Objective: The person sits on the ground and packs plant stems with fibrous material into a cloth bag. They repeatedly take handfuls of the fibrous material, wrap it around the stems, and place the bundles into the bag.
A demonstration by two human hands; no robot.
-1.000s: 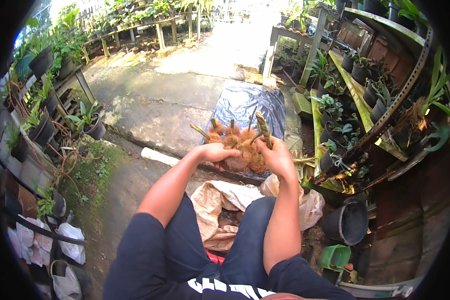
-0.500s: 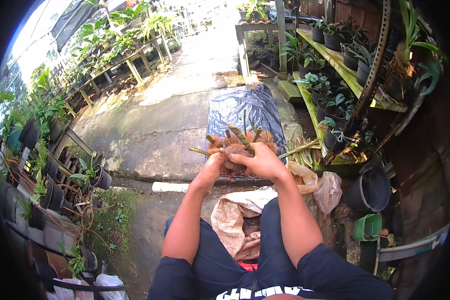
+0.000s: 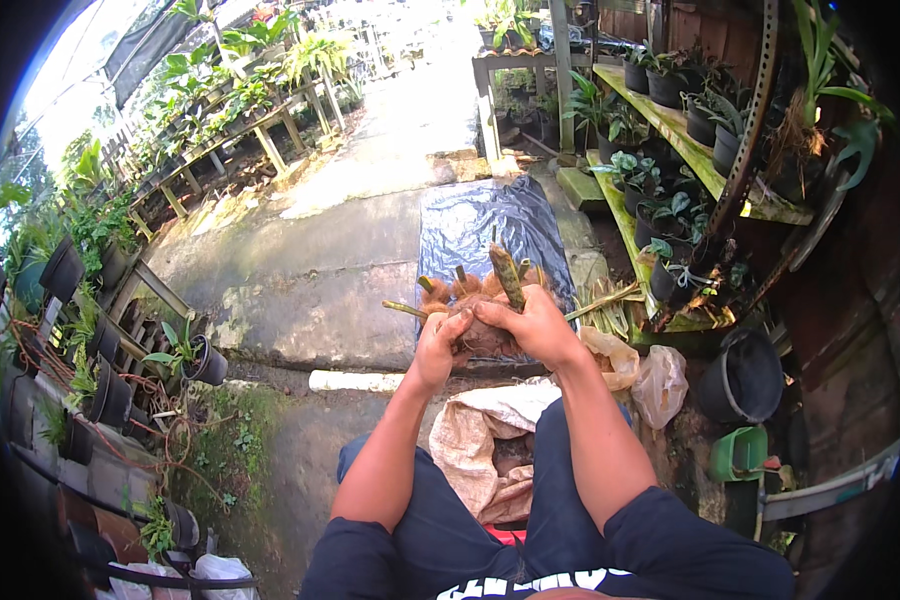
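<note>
Left hand (image 3: 440, 340), seen from the person's head view, is curled with its thumb bent over a dark brown clump (image 3: 485, 338); its fingers are mostly hidden from me underneath. Opposite it, the right hand (image 3: 538, 328) is closed around the other side, its thumb reaching in close to the left one. That clump sits between the two palms, over the near edge of a black plastic sheet (image 3: 490, 215). A thick green stem (image 3: 507, 275) stands up, slightly tilted, beside the right thumb; I cannot tell whether it is rooted in the clump. Just beyond the hands, reddish-brown fibre balls (image 3: 464, 288) with short cut stems rest toward the sheet's near edge. Off its right edge lies a heap of pale strips (image 3: 610, 305). On the ground below the near left corner is a white pipe (image 3: 355, 382), and a crumpled sack (image 3: 467, 440) gapes between the person's knees.
</note>
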